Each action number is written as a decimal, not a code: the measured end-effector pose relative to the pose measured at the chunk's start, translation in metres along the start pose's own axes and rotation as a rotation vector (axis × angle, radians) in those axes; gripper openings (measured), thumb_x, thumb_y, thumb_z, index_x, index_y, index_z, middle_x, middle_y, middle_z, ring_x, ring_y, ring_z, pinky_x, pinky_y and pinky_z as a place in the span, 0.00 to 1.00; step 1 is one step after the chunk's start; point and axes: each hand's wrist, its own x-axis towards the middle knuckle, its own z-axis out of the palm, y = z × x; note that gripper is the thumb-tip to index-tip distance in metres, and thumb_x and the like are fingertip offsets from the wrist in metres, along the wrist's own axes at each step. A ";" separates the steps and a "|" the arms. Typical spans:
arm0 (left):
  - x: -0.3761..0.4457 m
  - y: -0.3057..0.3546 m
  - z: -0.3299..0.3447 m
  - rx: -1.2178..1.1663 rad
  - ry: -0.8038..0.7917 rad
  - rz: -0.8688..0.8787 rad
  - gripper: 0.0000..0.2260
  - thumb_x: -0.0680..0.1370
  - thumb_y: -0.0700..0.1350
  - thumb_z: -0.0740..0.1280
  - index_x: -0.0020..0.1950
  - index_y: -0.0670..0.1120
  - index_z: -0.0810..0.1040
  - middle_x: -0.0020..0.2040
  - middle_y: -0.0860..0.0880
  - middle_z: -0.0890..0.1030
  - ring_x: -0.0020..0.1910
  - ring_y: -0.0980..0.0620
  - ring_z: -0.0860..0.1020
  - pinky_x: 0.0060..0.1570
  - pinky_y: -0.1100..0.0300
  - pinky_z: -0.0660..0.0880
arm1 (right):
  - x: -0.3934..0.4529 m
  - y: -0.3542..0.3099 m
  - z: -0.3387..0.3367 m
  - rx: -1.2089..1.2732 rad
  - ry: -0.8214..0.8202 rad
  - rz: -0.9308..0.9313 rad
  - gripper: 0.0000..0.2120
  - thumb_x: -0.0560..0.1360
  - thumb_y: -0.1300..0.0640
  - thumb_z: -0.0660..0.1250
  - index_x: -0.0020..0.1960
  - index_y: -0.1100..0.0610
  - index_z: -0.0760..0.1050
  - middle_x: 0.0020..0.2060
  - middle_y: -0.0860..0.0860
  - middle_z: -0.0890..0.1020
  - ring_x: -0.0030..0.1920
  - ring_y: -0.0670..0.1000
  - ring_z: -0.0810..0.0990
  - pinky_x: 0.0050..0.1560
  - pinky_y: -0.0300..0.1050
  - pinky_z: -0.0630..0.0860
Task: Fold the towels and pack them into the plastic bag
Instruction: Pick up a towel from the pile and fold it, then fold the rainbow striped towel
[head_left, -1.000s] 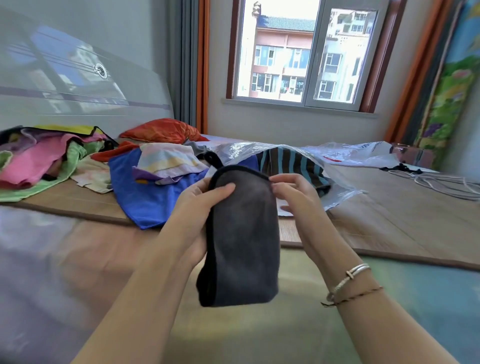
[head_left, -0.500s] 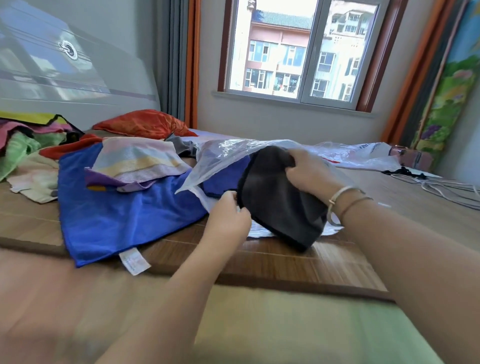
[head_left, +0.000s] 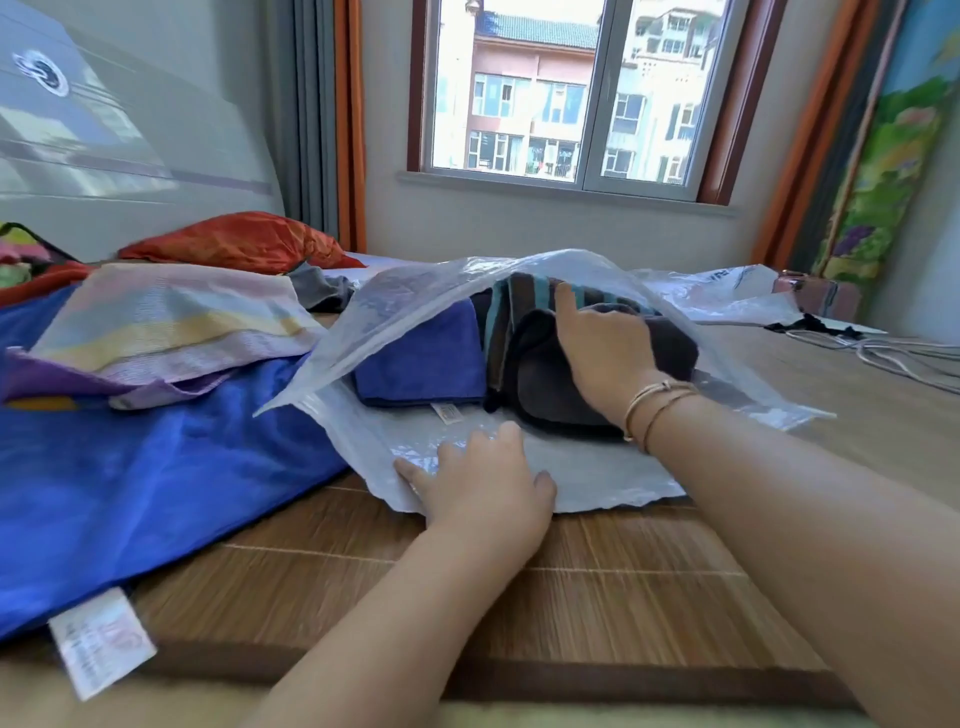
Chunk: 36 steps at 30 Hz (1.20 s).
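A clear plastic bag (head_left: 587, 467) lies open toward me on the bamboo mat. Inside it sit a folded blue towel (head_left: 423, 364), a striped towel (head_left: 511, 306) and a folded dark grey towel (head_left: 545, 379). My right hand (head_left: 605, 348) is inside the bag and presses down on the grey towel, index finger pointing up at the striped one. My left hand (head_left: 485, 480) lies flat on the bag's lower flap and holds it down against the mat. The bag's upper flap arches over the towels.
To the left lie a large blue towel (head_left: 130, 483) with a white tag, a pastel striped towel (head_left: 171, 317) on it and an orange cloth (head_left: 234, 241) behind. A second plastic bag (head_left: 727, 291) and white cables (head_left: 893, 353) lie at the right.
My right hand has pushed the folded grey towel from in front of me into the bag beside the blue towel. My left hand let go of it and dropped onto the bag's lower flap.
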 end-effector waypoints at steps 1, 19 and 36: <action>0.003 0.001 0.002 0.010 -0.017 0.005 0.14 0.79 0.59 0.55 0.58 0.51 0.65 0.64 0.48 0.71 0.69 0.42 0.65 0.68 0.29 0.51 | -0.007 -0.007 0.005 0.052 -0.006 0.061 0.31 0.77 0.63 0.62 0.75 0.62 0.51 0.51 0.58 0.81 0.48 0.59 0.82 0.35 0.47 0.69; 0.002 -0.004 0.017 0.179 -0.193 0.097 0.23 0.81 0.62 0.41 0.77 0.65 0.45 0.80 0.55 0.42 0.77 0.40 0.37 0.61 0.25 0.31 | 0.013 -0.010 0.058 0.482 -0.553 0.103 0.45 0.76 0.35 0.59 0.72 0.37 0.24 0.77 0.50 0.34 0.77 0.57 0.34 0.68 0.77 0.47; -0.166 -0.115 -0.090 -0.701 0.495 -0.093 0.13 0.76 0.37 0.61 0.44 0.52 0.83 0.36 0.60 0.80 0.39 0.64 0.77 0.36 0.71 0.68 | -0.118 -0.116 -0.179 0.934 -0.008 -0.254 0.05 0.76 0.57 0.60 0.51 0.54 0.71 0.40 0.49 0.78 0.40 0.54 0.76 0.41 0.50 0.74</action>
